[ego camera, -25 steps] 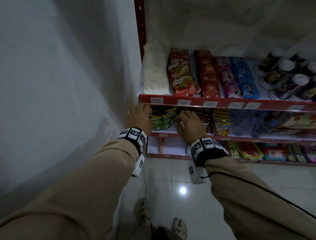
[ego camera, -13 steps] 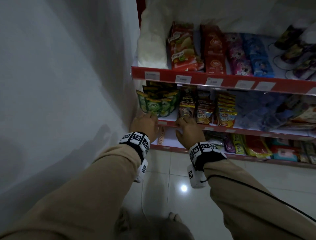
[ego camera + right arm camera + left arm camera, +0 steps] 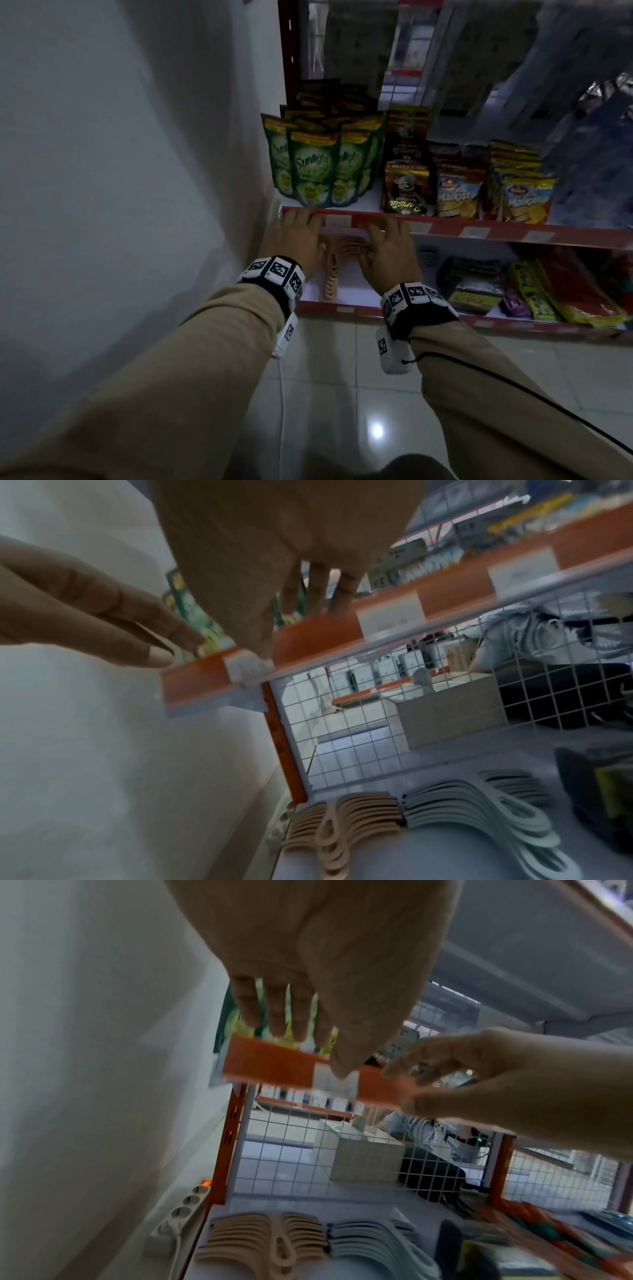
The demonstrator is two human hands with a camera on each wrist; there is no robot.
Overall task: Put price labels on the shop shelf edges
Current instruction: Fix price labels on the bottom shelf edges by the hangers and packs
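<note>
The red shelf edge of the middle shelf runs below the green pouches. A white price label sits on it near the left end, between my two hands. My left hand lies with straight fingers over the top of the edge, and its thumb touches the label. My right hand also reaches over the edge with straight fingers, its thumb pressing the same label. Three more labels sit further right along the strip. Neither hand holds a loose label.
Green Sunlight pouches, dark coffee packs and Malkist packs stand just behind the edge. Stacked hangers lie on the bottom shelf. A white wall is close at the left, with a power strip at its foot.
Both hands have dropped from the upper shelf's edge to the middle shelf's edge, and my view has lowered with them. They now rest beside a label there.
</note>
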